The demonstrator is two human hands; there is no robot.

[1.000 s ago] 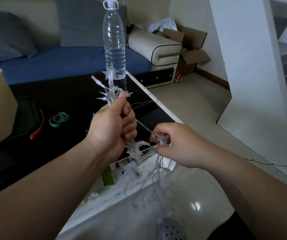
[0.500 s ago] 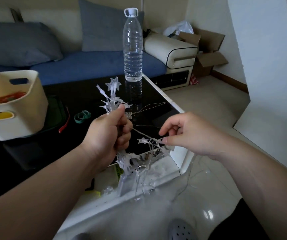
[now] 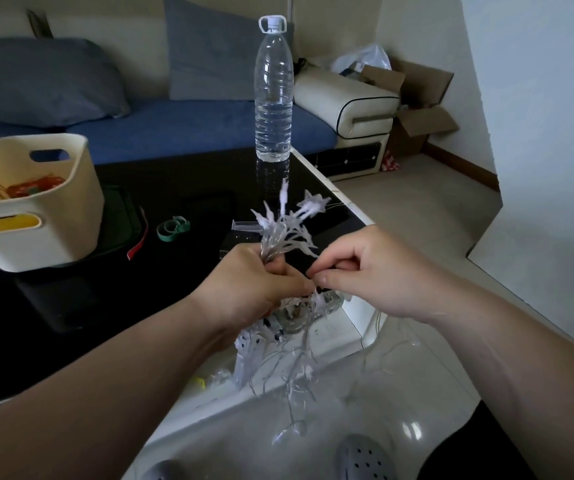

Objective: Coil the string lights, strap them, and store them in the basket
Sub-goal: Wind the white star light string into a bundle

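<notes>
My left hand (image 3: 250, 289) grips a bundle of clear star-shaped string lights (image 3: 287, 226) above the black table's right edge; stars stick out above the fist and loose wire loops hang below it toward the floor. My right hand (image 3: 375, 275) is right against the left, pinching a strand of the lights between thumb and forefinger. The cream basket (image 3: 81, 202) stands on the table at the left, with red and orange items inside. A green strap (image 3: 173, 227) lies coiled on the table between the basket and my hands.
A tall clear water bottle (image 3: 274, 95) stands at the table's far right corner. A red strap (image 3: 139, 242) lies by the basket. A blue sofa with grey cushions (image 3: 181, 123) is behind the table. Tiled floor and my grey shoes (image 3: 365, 459) are below.
My right hand has moved left and closed the gap to my left hand, bringing the strand to the bundle. The view has shifted so the basket shows more fully.
</notes>
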